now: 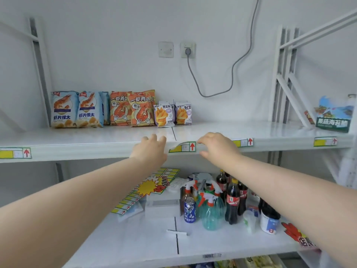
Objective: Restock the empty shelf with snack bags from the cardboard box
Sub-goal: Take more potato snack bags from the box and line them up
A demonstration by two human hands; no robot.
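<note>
- Both hands hover empty at the shelf (pixel 77 137) front edge: left hand (pixel 150 149) loosely spread, right hand (pixel 216 148) curved wide.
- Beyond the left hand, snack bags (pixel 119 111) stand against the wall; cardboard box unseen.
- Bags look light, puffy and crushable, so pinch the top seam gently.

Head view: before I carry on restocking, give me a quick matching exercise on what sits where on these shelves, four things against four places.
Things:
1. blue bags
2. orange bags
3. soda can
4. green box

Places:
A. far right end of the upper shelf
B. on the lower shelf, next to the spray bottles
C. leftmost on the upper shelf
D. between the blue bags and the small purple bags

Pairs: 1-C, 2-D, 3-B, 4-A
</note>
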